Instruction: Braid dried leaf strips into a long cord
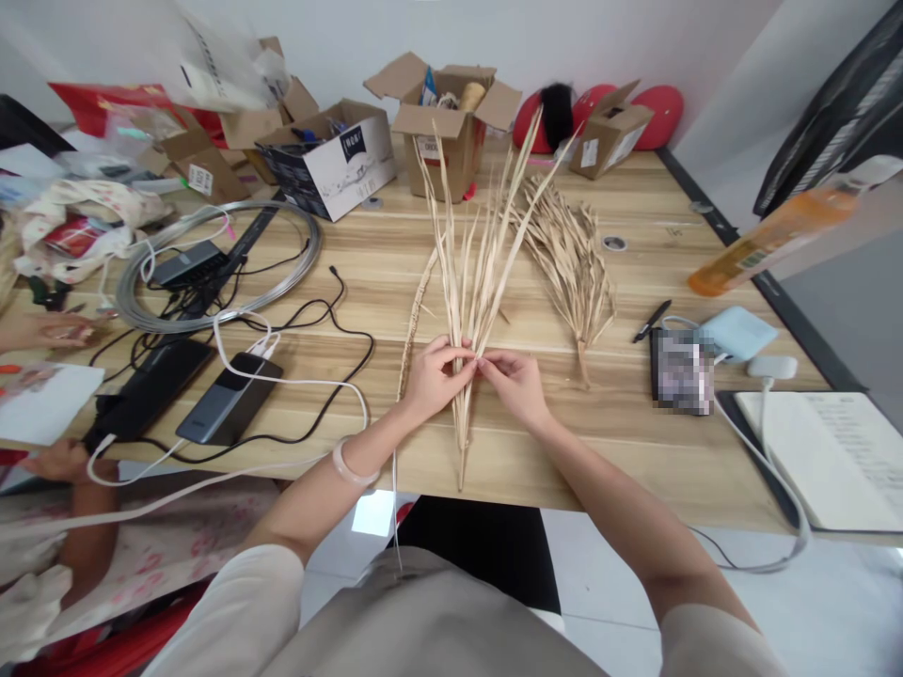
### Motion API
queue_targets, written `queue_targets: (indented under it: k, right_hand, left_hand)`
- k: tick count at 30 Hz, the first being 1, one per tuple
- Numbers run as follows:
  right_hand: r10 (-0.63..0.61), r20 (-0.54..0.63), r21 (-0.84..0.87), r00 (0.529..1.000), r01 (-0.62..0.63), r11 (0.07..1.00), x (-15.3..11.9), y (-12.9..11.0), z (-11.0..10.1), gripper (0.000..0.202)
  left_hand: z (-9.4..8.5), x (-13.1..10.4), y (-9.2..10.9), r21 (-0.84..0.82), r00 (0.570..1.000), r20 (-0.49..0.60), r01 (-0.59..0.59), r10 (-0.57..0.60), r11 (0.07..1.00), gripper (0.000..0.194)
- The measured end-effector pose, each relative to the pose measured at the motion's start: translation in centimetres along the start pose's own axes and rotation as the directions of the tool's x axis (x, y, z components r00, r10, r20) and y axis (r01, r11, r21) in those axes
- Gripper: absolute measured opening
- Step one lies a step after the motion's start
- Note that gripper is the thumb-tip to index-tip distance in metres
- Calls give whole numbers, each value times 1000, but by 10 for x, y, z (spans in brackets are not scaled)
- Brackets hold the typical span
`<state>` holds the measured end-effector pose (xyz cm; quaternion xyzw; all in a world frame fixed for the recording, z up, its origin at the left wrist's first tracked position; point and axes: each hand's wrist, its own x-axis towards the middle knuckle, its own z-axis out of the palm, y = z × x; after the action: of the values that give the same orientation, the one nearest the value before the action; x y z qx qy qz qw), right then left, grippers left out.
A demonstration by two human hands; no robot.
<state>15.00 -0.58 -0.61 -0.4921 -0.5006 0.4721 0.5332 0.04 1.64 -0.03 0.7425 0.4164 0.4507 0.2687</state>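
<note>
A dried palm leaf (pixel 458 273), pale straw in colour, lies fanned out before me with its stalk end toward the table's front edge. My left hand (pixel 435 376) is closed around its strips just above the stalk. Fingertips of my right hand (pixel 517 381) pinch at the strips on the right side, touching the left fingertips. Beside my left hand runs a thin braided cord (pixel 416 310) of similar straw colour. Another dried palm leaf (pixel 571 254), with its strips bunched and curled, rests to the right on the wooden table (pixel 621 442).
Cables, a power bank (pixel 229 400) and a coil of wire (pixel 307 254) lie left. Cardboard boxes (pixel 441 132) line the back. An orange bottle (pixel 768 240), a pen (pixel 652 321) and an open notebook (pixel 825 461) are right. Another person's hand (pixel 60 331) is at far left.
</note>
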Motion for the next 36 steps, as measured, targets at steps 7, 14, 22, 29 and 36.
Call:
queue_targets:
  k: [7,14,22,29,36]
  right_hand:
    - [52,-20,57,998,-51,997,1,-1,-1,20]
    - [82,-25,92,996,-79,993,3,1,-1,19]
    - [46,-17,74,999,-45,996,4,2,-2,22]
    - [12,-9,5,1000,-12,1000,3,2,-3,20]
    - [-4,4,-39,1000,4,999,3,-3,-3,21]
  left_hand:
    - [0,0,2,1,999,22,27,-28,1000,15]
    - [3,0,-1,-41,998,-1,65,-65,997,14]
    - [4,2,-1,-126,992,-13,120,-123,985,12]
    - [2,1,-2,-99,990,16,139,-138,985,12]
    - [-1,2,-4,-41,986,38,166,-164,985,17]
